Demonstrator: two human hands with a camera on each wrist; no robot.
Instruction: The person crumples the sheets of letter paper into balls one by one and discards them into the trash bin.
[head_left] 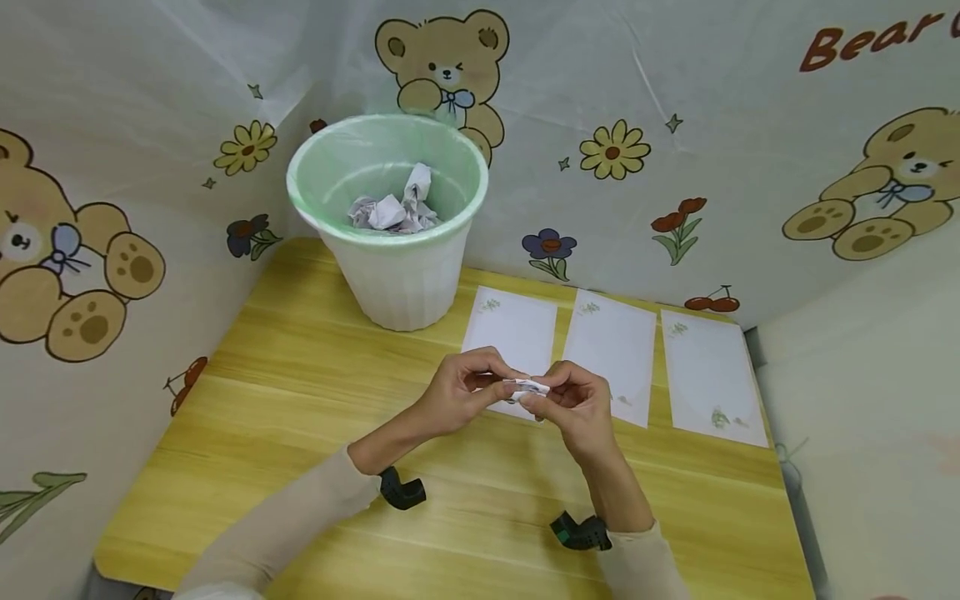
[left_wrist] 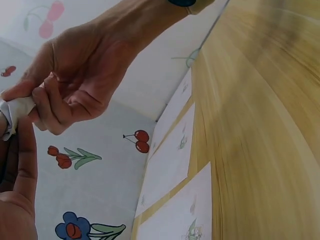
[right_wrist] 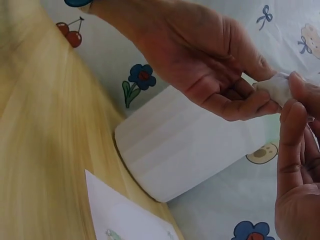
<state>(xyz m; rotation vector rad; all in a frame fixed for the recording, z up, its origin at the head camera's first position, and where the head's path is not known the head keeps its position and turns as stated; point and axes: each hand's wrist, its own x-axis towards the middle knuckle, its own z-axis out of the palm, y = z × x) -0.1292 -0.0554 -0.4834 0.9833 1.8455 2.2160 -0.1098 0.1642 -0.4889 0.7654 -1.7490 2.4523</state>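
Note:
A small crumpled piece of white paper (head_left: pixel 531 387) is pinched between both hands, above the sheets on the table. The left hand (head_left: pixel 467 392) grips its left end with thumb and fingers; the right hand (head_left: pixel 576 404) pinches the right end. In the left wrist view the paper (left_wrist: pixel 19 110) shows at the left edge, with the right hand (left_wrist: pixel 82 75) above and the left hand (left_wrist: pixel 20 200) below. The right wrist view shows the paper (right_wrist: pixel 276 88) between the fingertips of both hands. Their fingers cover part of it.
A white bin (head_left: pixel 405 283) with a green liner holds several crumpled papers (head_left: pixel 388 212) at the back left. Three printed sheets lie in a row on the wooden table (head_left: pixel 315 417): left (head_left: pixel 517 329), middle (head_left: pixel 611 354) and right (head_left: pixel 712 375). A patterned curtain (head_left: pixel 570 75) hangs behind.

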